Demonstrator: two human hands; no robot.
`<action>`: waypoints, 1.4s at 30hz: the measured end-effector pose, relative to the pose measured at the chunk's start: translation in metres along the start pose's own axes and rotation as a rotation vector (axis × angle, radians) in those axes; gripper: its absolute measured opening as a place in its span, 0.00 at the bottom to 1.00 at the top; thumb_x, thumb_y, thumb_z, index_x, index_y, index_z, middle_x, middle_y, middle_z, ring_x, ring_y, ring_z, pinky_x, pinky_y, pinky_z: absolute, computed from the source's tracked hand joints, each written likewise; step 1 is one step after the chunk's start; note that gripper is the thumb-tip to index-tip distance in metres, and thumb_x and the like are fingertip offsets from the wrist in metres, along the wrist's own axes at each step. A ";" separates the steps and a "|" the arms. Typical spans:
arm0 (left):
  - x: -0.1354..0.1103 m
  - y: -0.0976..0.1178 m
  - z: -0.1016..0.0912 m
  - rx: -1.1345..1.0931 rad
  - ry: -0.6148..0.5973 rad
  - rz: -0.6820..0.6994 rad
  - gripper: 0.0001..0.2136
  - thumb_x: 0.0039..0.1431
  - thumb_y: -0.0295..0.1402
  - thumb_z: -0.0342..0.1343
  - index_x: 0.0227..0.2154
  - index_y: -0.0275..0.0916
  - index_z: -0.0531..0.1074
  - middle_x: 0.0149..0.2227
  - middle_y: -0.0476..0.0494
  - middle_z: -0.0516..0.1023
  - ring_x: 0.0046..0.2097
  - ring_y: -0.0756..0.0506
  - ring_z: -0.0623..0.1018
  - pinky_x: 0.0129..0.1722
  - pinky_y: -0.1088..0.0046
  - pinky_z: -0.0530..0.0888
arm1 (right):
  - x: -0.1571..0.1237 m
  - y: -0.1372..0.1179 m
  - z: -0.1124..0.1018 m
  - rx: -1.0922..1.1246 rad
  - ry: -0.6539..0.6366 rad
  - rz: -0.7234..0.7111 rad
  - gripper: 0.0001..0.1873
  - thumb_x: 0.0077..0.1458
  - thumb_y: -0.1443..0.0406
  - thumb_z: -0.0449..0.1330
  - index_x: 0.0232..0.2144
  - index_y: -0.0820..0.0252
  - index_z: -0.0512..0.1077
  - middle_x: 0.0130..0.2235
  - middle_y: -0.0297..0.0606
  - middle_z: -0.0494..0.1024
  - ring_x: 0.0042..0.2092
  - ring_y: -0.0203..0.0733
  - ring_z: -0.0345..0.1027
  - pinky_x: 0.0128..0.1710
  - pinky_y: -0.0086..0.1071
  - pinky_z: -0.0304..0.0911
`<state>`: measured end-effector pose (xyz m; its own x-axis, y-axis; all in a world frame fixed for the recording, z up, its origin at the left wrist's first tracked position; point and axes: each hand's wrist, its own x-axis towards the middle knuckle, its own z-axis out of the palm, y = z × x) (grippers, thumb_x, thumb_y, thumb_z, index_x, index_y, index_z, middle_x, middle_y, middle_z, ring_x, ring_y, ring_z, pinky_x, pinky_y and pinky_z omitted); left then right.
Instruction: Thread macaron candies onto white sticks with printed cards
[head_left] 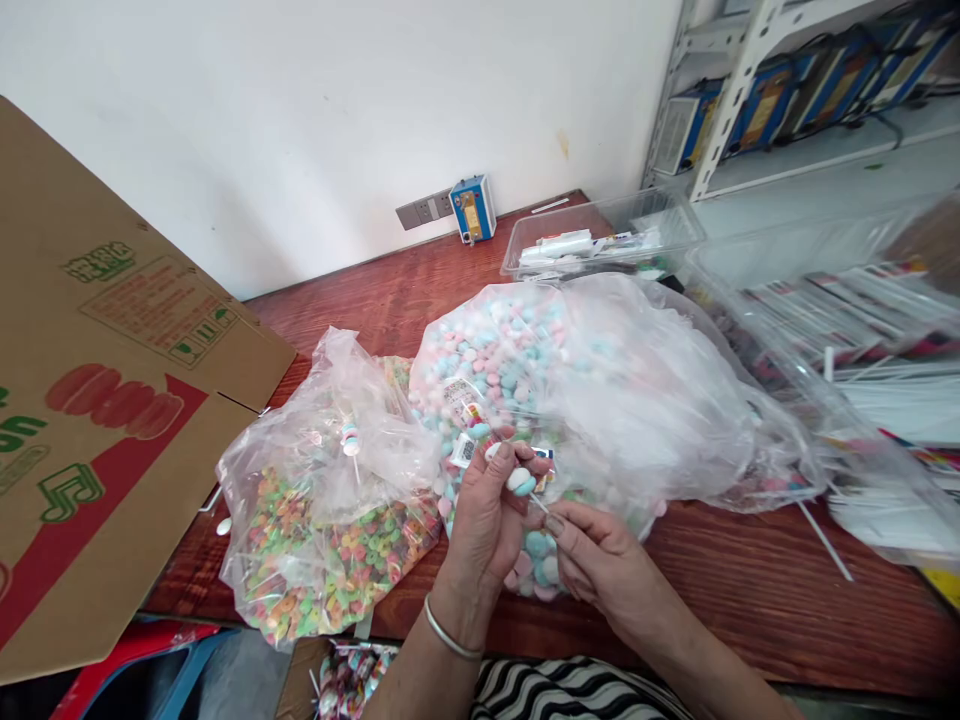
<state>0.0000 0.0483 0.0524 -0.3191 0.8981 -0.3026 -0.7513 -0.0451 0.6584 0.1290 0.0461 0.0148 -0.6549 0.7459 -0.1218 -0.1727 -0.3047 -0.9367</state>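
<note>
My left hand (487, 515), with a bangle at the wrist, is closed with its fingertips around white and light blue candy discs (519, 482). A thin white stick (538, 502) runs from these discs to my right hand (596, 555), whose thumb and fingers pinch it. Part of the candy is hidden behind my left fingers. Both hands are over the near side of a clear bag of pink, blue and white candies (487, 350). Left of them, a bag of small colourful ring candies (330, 560) carries a candy stick (350, 440) with stacked discs on top.
A large cardboard box (112, 400) stands at the left. Clear plastic bins (517, 255) with white packets, sticks and cards occupy the right and back. A blue device (474, 210) sits by the wall socket, and a metal shelf (727, 110) rises at back right.
</note>
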 end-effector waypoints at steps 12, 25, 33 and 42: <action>-0.013 -0.005 0.011 -0.213 0.015 -0.116 0.08 0.61 0.37 0.55 0.31 0.37 0.72 0.31 0.47 0.73 0.39 0.46 0.77 0.46 0.64 0.74 | 0.002 0.003 -0.010 -1.117 0.313 -0.673 0.13 0.64 0.68 0.51 0.40 0.64 0.76 0.25 0.38 0.76 0.26 0.38 0.66 0.28 0.33 0.57; -0.020 -0.030 0.005 -0.072 -0.014 -0.135 0.12 0.60 0.39 0.55 0.30 0.36 0.75 0.33 0.43 0.78 0.41 0.45 0.78 0.49 0.68 0.71 | 0.006 -0.002 0.009 0.322 0.181 0.098 0.20 0.53 0.49 0.62 0.29 0.59 0.67 0.16 0.18 0.51 0.17 0.26 0.38 0.16 0.22 0.40; 0.006 0.010 0.005 -0.143 -0.002 0.035 0.18 0.56 0.45 0.60 0.46 0.41 0.73 0.45 0.42 0.78 0.47 0.43 0.78 0.51 0.63 0.72 | 0.002 0.000 0.002 0.134 0.130 0.070 0.21 0.55 0.47 0.59 0.27 0.59 0.67 0.16 0.20 0.52 0.17 0.28 0.41 0.16 0.24 0.41; 0.019 0.019 0.011 -0.310 0.029 -0.050 0.09 0.64 0.37 0.54 0.31 0.37 0.69 0.22 0.57 0.57 0.21 0.58 0.61 0.27 0.81 0.68 | -0.002 0.001 0.003 0.024 0.123 0.002 0.20 0.61 0.49 0.53 0.26 0.57 0.63 0.18 0.22 0.53 0.18 0.29 0.44 0.16 0.24 0.44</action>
<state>-0.0140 0.0694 0.0663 -0.2905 0.8900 -0.3514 -0.9053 -0.1366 0.4022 0.1280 0.0432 0.0152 -0.5604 0.8118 -0.1644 -0.1899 -0.3191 -0.9285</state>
